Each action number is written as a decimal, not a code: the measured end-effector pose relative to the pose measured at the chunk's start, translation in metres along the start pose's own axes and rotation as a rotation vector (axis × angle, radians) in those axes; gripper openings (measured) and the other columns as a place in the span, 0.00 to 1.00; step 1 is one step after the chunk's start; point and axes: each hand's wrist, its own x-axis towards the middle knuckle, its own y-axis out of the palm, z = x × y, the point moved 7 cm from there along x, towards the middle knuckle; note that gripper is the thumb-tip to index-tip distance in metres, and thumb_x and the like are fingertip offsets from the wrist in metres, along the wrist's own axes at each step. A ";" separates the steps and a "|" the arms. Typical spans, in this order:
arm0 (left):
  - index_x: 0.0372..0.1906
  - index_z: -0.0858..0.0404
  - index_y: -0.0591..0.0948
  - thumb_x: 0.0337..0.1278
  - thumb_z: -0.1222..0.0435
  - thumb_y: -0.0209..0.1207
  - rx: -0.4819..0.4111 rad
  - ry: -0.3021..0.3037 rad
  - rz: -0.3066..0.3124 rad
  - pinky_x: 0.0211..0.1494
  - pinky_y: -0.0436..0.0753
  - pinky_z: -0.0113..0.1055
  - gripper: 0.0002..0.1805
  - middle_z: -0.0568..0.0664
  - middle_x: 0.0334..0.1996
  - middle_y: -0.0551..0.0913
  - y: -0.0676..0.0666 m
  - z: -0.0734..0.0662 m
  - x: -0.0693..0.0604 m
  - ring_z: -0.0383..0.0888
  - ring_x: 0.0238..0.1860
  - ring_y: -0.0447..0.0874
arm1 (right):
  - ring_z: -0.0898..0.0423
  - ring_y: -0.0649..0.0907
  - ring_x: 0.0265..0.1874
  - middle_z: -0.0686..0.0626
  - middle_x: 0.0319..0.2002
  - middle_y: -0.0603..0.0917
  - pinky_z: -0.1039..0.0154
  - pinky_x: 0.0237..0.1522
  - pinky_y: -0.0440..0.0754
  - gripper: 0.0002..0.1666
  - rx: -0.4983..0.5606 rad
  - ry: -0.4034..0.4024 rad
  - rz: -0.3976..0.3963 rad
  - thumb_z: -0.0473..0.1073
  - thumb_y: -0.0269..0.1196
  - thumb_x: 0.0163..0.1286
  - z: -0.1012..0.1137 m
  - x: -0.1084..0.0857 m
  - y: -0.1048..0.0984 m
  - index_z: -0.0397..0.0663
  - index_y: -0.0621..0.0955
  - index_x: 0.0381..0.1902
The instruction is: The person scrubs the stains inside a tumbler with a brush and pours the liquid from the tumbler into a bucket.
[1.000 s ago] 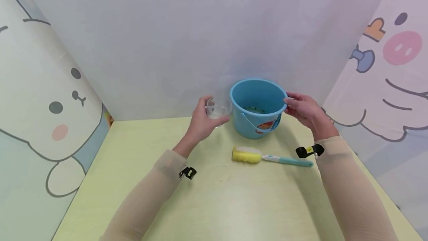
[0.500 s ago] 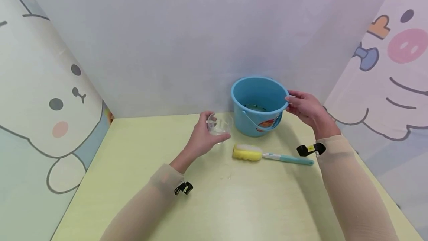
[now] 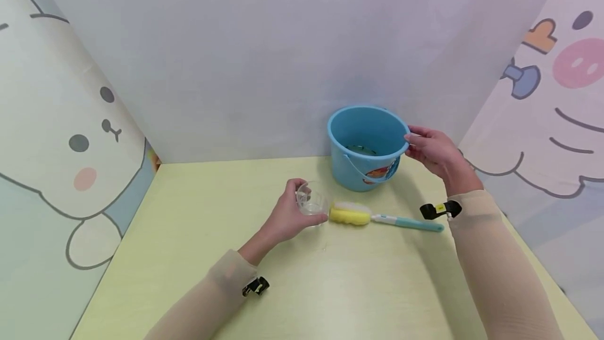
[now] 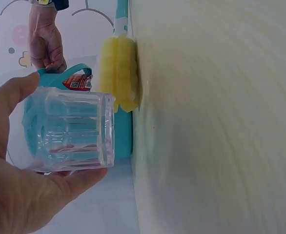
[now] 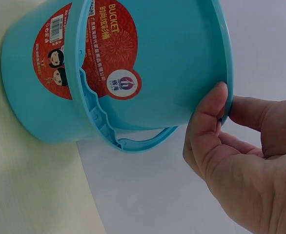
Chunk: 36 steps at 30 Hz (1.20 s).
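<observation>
My left hand (image 3: 289, 218) holds a clear cup (image 3: 312, 203) upright, thumb on its near side and fingers around the far side. In the left wrist view the ribbed cup (image 4: 74, 129) has its base a little above the table. On the right, my right hand (image 3: 434, 153) pinches the rim of a light blue bucket (image 3: 346, 167), thumb inside and fingers outside. The bucket stands upright, its handle (image 5: 150, 141) hanging down over a red label. Just right of the cup lies a bottle brush (image 3: 350, 214) with a yellow sponge head.
The brush's teal handle (image 3: 417, 223) points right across the pale yellow table (image 3: 198, 214). Behind the bucket rises a plain pale wall (image 3: 236, 67). Cartoon-printed panels (image 3: 71, 119) flank the table on both sides. A small wet-looking mark lies in front of the cup.
The left hand has brought the cup away from the bucket's side, toward the person and down to beside the brush head. The right hand keeps its pinch on the bucket rim.
</observation>
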 end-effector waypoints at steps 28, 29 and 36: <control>0.71 0.56 0.62 0.39 0.51 0.86 0.033 -0.010 0.117 0.64 0.78 0.49 0.56 0.56 0.67 0.74 0.025 0.015 -0.033 0.51 0.65 0.76 | 0.58 0.85 0.42 0.55 0.50 0.84 0.67 0.51 0.85 0.41 -0.005 -0.022 -0.009 0.49 0.61 0.82 -0.002 -0.003 -0.006 0.46 0.59 0.85; 0.70 0.56 0.62 0.39 0.51 0.86 0.034 -0.008 0.118 0.64 0.78 0.49 0.56 0.56 0.66 0.74 0.025 0.015 -0.033 0.51 0.64 0.76 | 0.58 0.85 0.42 0.55 0.50 0.83 0.68 0.50 0.85 0.41 -0.005 -0.022 -0.012 0.49 0.61 0.82 -0.002 -0.003 -0.007 0.46 0.59 0.85; 0.70 0.55 0.61 0.39 0.50 0.86 0.030 -0.015 0.123 0.63 0.77 0.49 0.56 0.54 0.66 0.76 0.025 0.017 -0.035 0.50 0.64 0.77 | 0.58 0.85 0.44 0.51 0.56 0.81 0.67 0.51 0.85 0.39 -0.009 -0.018 -0.017 0.48 0.59 0.83 -0.002 -0.002 -0.007 0.47 0.60 0.85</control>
